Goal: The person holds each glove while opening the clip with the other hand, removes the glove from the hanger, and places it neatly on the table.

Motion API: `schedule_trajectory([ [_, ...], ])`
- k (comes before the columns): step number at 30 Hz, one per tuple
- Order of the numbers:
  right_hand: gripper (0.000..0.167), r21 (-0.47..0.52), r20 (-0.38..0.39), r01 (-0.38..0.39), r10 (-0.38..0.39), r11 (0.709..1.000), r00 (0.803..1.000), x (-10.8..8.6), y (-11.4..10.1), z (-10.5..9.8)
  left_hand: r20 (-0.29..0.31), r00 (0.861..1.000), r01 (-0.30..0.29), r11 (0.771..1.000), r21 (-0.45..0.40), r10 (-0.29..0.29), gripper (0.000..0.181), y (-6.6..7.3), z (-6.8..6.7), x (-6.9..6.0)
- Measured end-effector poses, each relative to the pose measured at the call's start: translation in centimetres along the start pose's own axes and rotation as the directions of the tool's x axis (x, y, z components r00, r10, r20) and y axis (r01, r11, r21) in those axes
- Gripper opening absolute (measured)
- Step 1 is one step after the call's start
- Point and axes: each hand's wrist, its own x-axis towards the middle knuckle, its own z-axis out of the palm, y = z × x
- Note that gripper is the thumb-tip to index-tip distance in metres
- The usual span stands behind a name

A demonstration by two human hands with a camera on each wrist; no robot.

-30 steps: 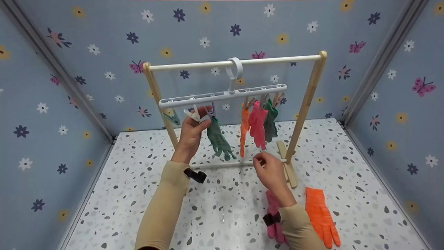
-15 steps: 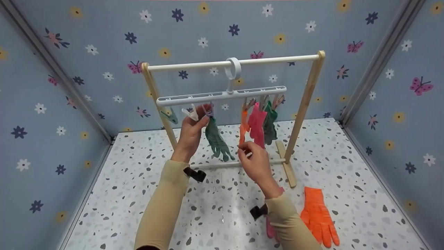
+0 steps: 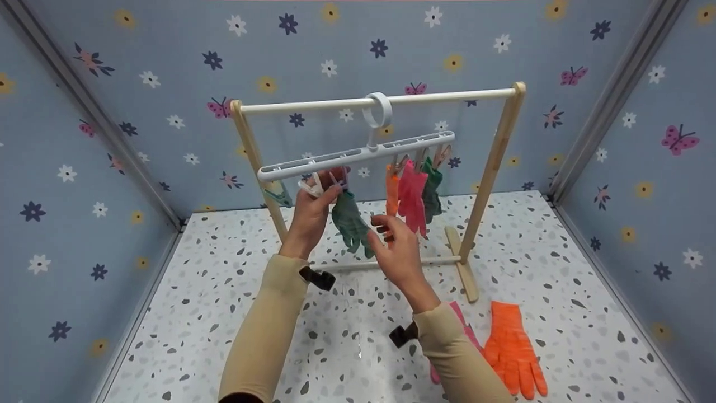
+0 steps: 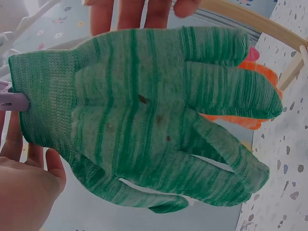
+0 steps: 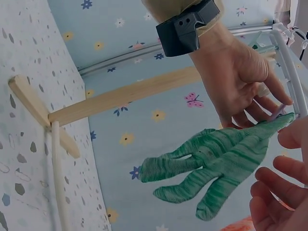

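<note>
A green striped glove (image 4: 130,106) hangs by its cuff from a purple clothespin (image 4: 13,100) under the white clip hanger (image 3: 358,157). My left hand (image 3: 311,217) pinches that clothespin near the hanger's left part. Close to the glove's fingers in the head view is my right hand (image 3: 398,252), its fingers loosely bent and holding nothing. In the right wrist view, a gap shows between the right hand (image 5: 284,192) and the glove's cuff. A white clothespin (image 3: 312,187) hangs beside the left hand, with a green clothespin (image 3: 278,197) farther left.
Orange (image 3: 392,193), pink (image 3: 413,198) and dark green (image 3: 431,196) gloves hang from clothespins on the right. An orange glove (image 3: 513,347) and a pink glove (image 3: 462,320), partly under the right forearm, lie on the speckled table (image 3: 196,313). A wooden-sided rack (image 3: 492,168) carries the hanger.
My right hand has moved left and up, from below the hanging pink glove to near the green glove. The left hand stays at the purple clothespin; the hanger has tilted and swung slightly.
</note>
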Motion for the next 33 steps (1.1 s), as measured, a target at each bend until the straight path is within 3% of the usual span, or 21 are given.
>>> schedule_trajectory([
  [4, 0.028, 0.015, 0.026, -0.023, 0.022, 1.000, 0.999, 0.1, 0.0, 0.4, 0.012, 1.000, -0.027, 0.998, -0.056, 0.027, 0.027, 0.1, 0.4, 0.2],
  [14, 0.022, 0.056, 0.016, -0.046, 0.045, 0.997, 0.999, 0.7, -0.4, 0.6, 0.075, 0.995, -0.054, 0.997, -0.063, 0.059, 0.028, 0.2, 0.9, 0.2],
  [23, 0.019, 0.110, 0.010, -0.067, 0.066, 0.992, 0.998, 0.8, -0.6, 0.6, 0.019, 0.999, -0.035, 0.996, -0.076, 0.037, 0.040, -0.1, 1.0, 0.1],
  [33, 0.014, 0.106, 0.003, -0.062, 0.062, 0.992, 0.998, 0.6, -0.4, 0.9, 0.017, 0.999, -0.047, 0.994, -0.102, 0.049, 0.032, 0.0, 1.2, 0.1],
])
